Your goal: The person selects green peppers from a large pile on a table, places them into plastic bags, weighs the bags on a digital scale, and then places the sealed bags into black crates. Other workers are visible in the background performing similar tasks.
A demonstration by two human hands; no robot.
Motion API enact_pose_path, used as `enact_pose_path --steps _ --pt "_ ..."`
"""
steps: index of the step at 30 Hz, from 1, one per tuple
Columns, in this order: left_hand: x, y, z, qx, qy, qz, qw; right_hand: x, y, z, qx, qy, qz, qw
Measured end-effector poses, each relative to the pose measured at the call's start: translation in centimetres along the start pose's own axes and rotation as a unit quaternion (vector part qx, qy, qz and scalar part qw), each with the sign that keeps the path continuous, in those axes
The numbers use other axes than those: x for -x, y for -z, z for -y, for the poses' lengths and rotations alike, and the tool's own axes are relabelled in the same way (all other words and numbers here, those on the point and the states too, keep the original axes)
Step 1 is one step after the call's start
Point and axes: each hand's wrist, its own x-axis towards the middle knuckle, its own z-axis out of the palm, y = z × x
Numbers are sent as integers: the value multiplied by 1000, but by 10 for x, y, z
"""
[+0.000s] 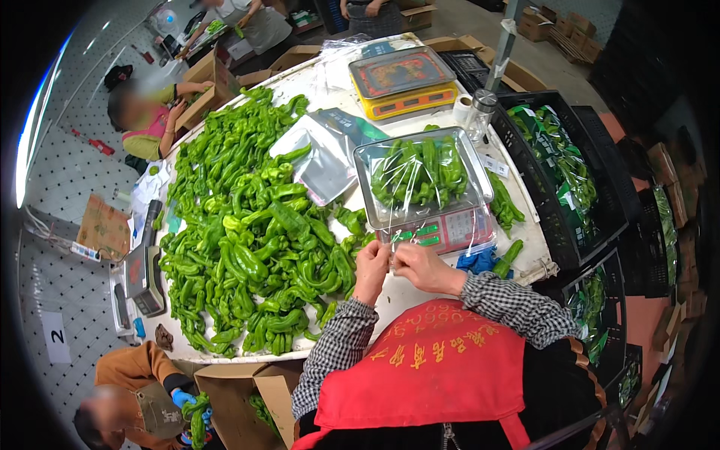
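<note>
My left hand (373, 269) and my right hand (426, 269) pinch the near edge of a clear plastic bag (388, 250) close together, just in front of a digital scale (450, 229). The bag stretches away from my fingers over the scale's display and onto its steel tray (360, 169). Inside it, long green peppers (424, 169) lie on the tray under shiny, creased film. To the left spreads a big heap of loose green peppers (253, 259). A blue crumpled item (477, 261) and a single green pepper (509, 257) rest by my right wrist.
Behind the scale stand a yellow scale (408, 104) and a glass jar (481, 115). Flat plastic bags (318, 157) lie beside the heap. Black crates (562, 174) with bagged peppers line the right. A co-worker's gloved hand (184, 397) holds peppers by a cardboard box (230, 405).
</note>
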Motion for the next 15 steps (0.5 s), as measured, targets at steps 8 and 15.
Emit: enact_pose_path --steps 8,15 --pt "10 26 -11 36 -9 51 998 164 93 -9 255 -219 326 883" --pt "5 31 -11 69 7 68 995 389 140 -33 324 -481 430 692"
